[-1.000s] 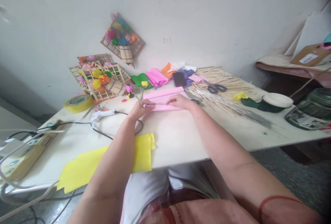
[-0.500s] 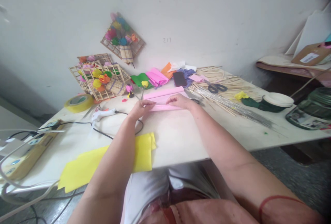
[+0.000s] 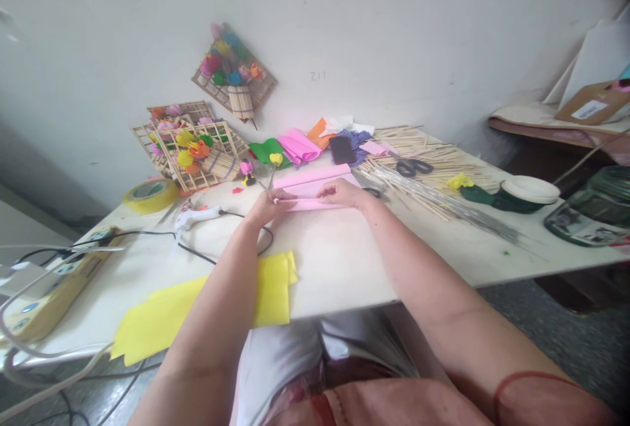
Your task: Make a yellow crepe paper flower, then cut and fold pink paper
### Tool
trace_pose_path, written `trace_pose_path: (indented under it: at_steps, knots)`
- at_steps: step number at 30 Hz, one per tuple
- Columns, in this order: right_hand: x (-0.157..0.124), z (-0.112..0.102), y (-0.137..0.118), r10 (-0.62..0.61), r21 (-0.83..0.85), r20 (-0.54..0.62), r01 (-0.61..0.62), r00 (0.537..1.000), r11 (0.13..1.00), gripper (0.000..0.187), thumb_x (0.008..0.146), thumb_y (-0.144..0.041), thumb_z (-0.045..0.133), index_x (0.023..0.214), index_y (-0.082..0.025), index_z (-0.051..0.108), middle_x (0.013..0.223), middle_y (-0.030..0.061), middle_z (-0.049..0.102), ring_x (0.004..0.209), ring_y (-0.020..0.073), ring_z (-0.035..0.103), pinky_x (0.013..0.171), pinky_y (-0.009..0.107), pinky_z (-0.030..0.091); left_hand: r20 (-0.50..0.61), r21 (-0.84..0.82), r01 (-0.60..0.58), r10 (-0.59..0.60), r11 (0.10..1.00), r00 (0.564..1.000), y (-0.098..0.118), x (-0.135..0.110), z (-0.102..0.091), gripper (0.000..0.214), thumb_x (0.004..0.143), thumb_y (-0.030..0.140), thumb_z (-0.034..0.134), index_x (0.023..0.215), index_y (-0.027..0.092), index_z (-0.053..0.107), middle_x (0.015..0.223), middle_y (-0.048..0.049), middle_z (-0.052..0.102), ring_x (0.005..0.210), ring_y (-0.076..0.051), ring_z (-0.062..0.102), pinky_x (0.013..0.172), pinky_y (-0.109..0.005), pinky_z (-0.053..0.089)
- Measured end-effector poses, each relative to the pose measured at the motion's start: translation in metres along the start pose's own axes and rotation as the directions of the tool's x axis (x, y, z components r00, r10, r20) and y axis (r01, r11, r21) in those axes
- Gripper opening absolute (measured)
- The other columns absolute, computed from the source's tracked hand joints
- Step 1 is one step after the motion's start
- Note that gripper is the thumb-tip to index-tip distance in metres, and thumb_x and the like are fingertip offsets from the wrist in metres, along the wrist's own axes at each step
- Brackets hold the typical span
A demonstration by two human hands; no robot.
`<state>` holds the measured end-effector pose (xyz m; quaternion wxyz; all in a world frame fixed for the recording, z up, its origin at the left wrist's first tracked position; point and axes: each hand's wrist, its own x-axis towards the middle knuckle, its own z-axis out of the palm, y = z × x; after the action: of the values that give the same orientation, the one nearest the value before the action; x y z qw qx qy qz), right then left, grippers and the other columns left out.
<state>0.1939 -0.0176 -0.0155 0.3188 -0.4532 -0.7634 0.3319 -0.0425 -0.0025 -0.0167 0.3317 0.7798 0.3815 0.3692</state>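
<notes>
A sheet of pink crepe paper (image 3: pixel 315 180) lies on the white table in front of me, with a folded strip along its near edge. My left hand (image 3: pixel 272 205) pinches that fold at its left end. Toward the right end, my right hand (image 3: pixel 342 193) has its fingers closed on the same fold. Just behind my left hand are a yellow paper flower (image 3: pixel 276 160) and a pink paper flower (image 3: pixel 247 169). Yellow crepe paper (image 3: pixel 273 289) lies partly under my left forearm.
A white glue gun (image 3: pixel 197 217) and yellow tape roll (image 3: pixel 150 195) lie left, near a power strip (image 3: pixel 59 281). Bamboo sticks (image 3: pixel 457 167), scissors (image 3: pixel 414 167), wires (image 3: pixel 457 213) and a glass jar (image 3: pixel 593 209) are right. A phone (image 3: pixel 342 149) lies behind the paper. Flower-decorated lattices (image 3: pixel 197 150) lean left.
Both hands stay nearly in place on the pink paper. The fold between them shows slightly more clearly, and the fingers have shifted only a little.
</notes>
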Motion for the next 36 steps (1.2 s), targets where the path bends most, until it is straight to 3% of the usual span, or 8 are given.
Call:
trace_pose_path:
  at_steps: [15, 24, 36]
  knots:
    - [0.001, 0.001, 0.002, -0.018, -0.039, 0.002, 0.018, 1.0, 0.999, 0.025, 0.06, -0.029, 0.064, 0.076, -0.011, 0.069, 0.067, 0.0025, 0.063, 0.063, 0.0106, 0.053, 0.063, 0.023, 0.041, 0.003, -0.053, 0.034, -0.034, 0.998, 0.999, 0.004, -0.002, 0.003, 0.035, 0.065, 0.04, 0.065, 0.09, 0.016, 0.07, 0.092, -0.0081, 0.067, 0.084, -0.019, 0.057, 0.075, -0.028, 0.041]
    - [0.0, 0.004, -0.003, -0.024, -0.06, -0.007, 0.024, 1.0, 0.998, 0.024, 0.06, -0.028, 0.063, 0.075, -0.011, 0.07, 0.068, 0.0032, 0.065, 0.062, 0.0113, 0.055, 0.059, 0.021, 0.041, 0.024, 0.031, 0.013, -0.014, 0.999, 1.0, 0.006, -0.003, 0.0, 0.037, 0.07, 0.037, 0.058, 0.098, 0.015, 0.066, 0.097, -0.0067, 0.065, 0.088, -0.018, 0.054, 0.078, -0.027, 0.04]
    - [0.008, 0.006, 0.017, -0.075, -0.202, -0.061, 0.062, 0.995, 0.977, 0.021, 0.065, -0.029, 0.061, 0.077, -0.014, 0.07, 0.07, 0.0019, 0.067, 0.064, 0.0127, 0.058, 0.059, 0.02, 0.04, 0.036, 0.017, 0.057, -0.057, 0.998, 0.998, 0.009, -0.002, 0.001, 0.034, 0.07, 0.029, 0.055, 0.099, 0.015, 0.066, 0.101, -0.0066, 0.065, 0.095, -0.021, 0.055, 0.083, -0.029, 0.039]
